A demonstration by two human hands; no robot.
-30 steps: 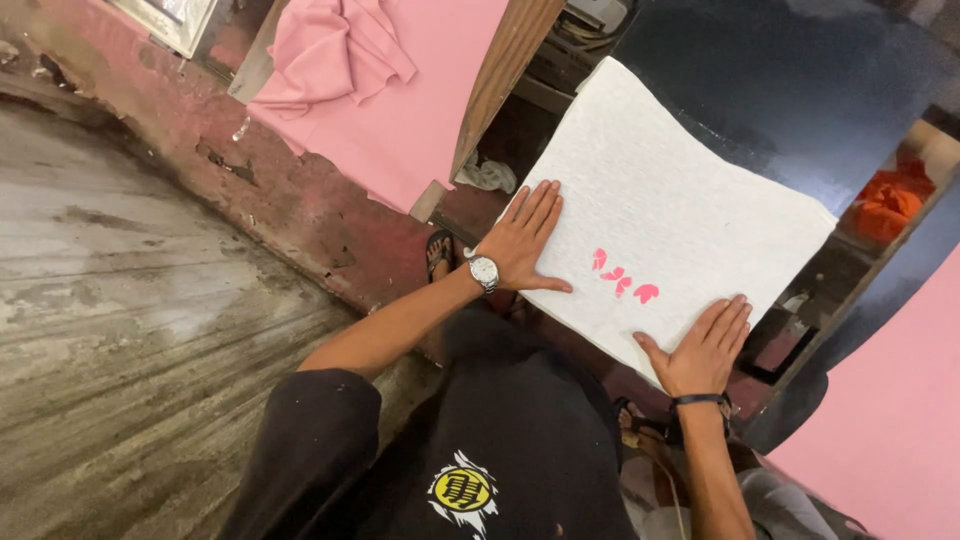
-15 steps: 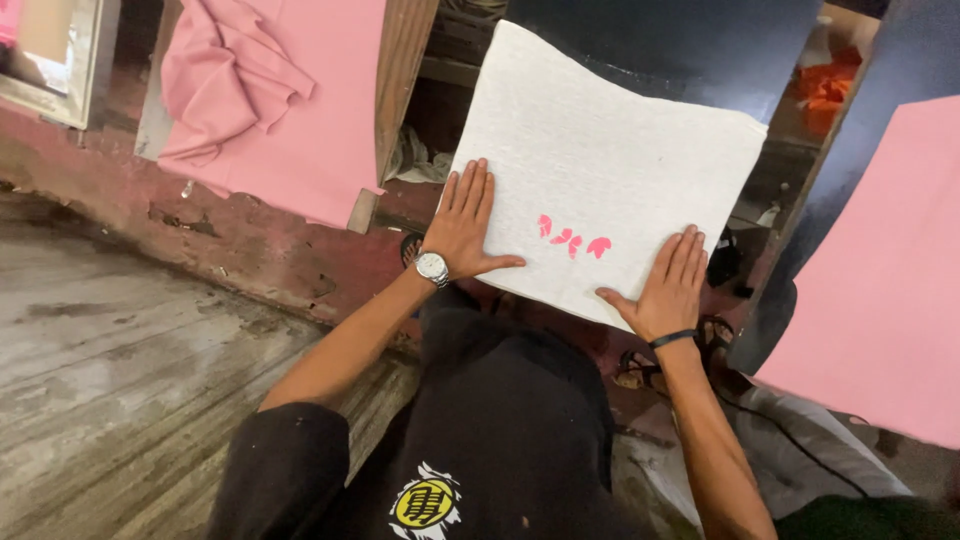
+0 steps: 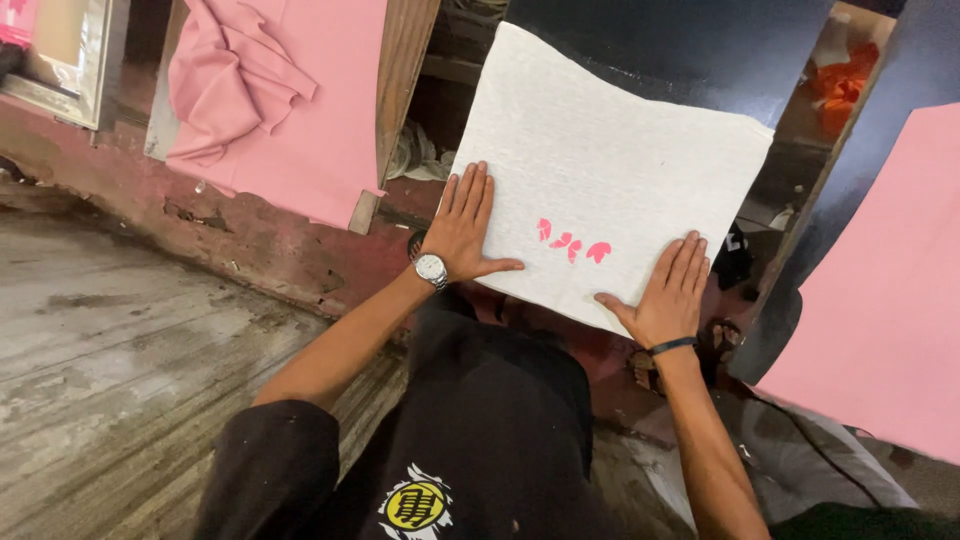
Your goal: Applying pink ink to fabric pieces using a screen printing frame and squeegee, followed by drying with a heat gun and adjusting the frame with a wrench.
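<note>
Two bare hands pressed flat on a white sheet (image 3: 610, 170) in the upper middle of the frame, a roughly square piece with a fine woven-looking grain and a small cluster of pink marks (image 3: 572, 243) near its lower edge. The left hand (image 3: 463, 228), with a silver wristwatch (image 3: 431, 269) on its wrist, lay palm down along the sheet's left edge, fingers straight and close together, thumb spread across the bottom margin. The right hand (image 3: 665, 295), a dark band (image 3: 671, 346) around its wrist, lay flat on the lower right corner in the same way. Neither grip was closed on anything; both hands were open and simply resting on the sheet.

The sheet lay over a dark, smooth board (image 3: 690, 50) that showed above its top edge. At upper left, crumpled pink cloth (image 3: 225, 85) sat on a flat pink panel (image 3: 310, 110), beside a slanted wooden post (image 3: 400, 90). Another pink panel (image 3: 880, 290) filled the right side, its dark edge running close past the sheet's right corner. A worn, streaked grey wooden floor (image 3: 120, 370) spread across the lower left, edged by a chipped reddish ledge (image 3: 250, 240). The person's black shirt (image 3: 490, 430), with a yellow round emblem, covered the lower middle. Something orange (image 3: 845, 85) showed at upper right, too dim to make out.
</note>
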